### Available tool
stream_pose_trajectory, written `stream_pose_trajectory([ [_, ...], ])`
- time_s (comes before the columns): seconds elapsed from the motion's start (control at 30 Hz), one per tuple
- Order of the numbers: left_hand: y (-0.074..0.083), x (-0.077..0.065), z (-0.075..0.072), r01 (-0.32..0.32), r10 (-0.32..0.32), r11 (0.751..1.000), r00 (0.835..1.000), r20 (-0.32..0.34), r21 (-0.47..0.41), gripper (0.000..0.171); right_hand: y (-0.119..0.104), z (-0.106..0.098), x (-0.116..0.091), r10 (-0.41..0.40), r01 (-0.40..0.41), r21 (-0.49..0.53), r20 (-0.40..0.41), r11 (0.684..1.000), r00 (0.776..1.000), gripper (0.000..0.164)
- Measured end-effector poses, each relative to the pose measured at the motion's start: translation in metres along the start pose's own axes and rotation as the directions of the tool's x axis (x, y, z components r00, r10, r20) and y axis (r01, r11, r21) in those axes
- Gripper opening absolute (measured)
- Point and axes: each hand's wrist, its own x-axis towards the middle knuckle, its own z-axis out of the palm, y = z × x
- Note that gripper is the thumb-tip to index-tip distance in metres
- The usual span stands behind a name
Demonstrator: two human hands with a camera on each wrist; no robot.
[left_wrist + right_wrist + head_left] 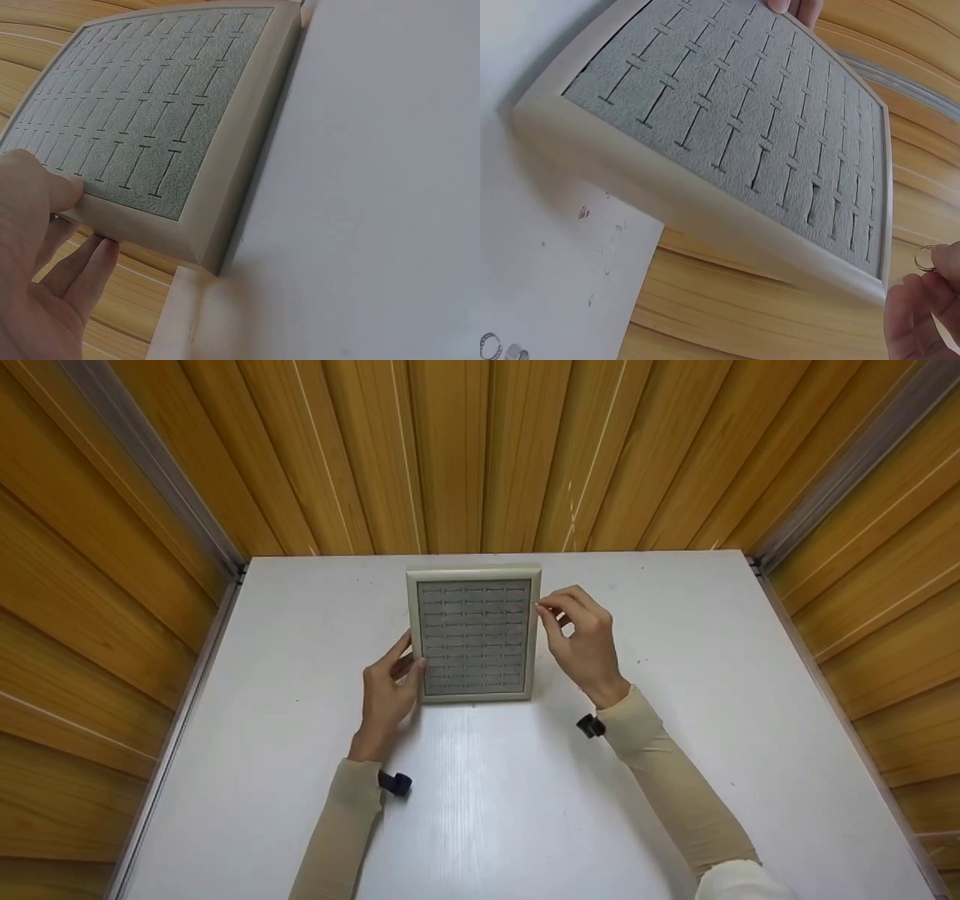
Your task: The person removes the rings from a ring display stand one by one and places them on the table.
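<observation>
A ring display tray [474,574] with a pale frame and a grey slotted pad [142,82] stands tilted up on its lower edge. My left hand [388,690] grips its left side, thumb on the front and fingers behind. In the right wrist view, a thin silver-coloured ring [925,259] is pinched between the thumb and fingers of my right hand [583,641], beside the tray's right edge. The pad's slots show no rings in them.
The tray stands on a white table [480,810]. Loose rings [490,346] lie on it at the lower left of the right wrist view. Wood-look panels [450,450] wall the back and both sides.
</observation>
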Motion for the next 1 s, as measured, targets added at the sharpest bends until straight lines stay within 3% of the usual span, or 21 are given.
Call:
stream_pose_trajectory([
  [0.63, 0.000, 0.001, 0.000, -0.013, 0.013, 1.000, 1.000, -0.005, -0.008, 0.057, 0.030, -0.037, -0.039, 0.114, -0.115, -0.025, -0.020, 0.993, 0.993, 0.006],
  [1.0, 0.002, 0.001, 0.001, 0.026, -0.026, 1.000, 1.000, -0.010, -0.003, 0.058, 0.048, -0.048, -0.064, 0.271, -0.271, -0.010, -0.003, 0.963, 0.963, 0.006],
])
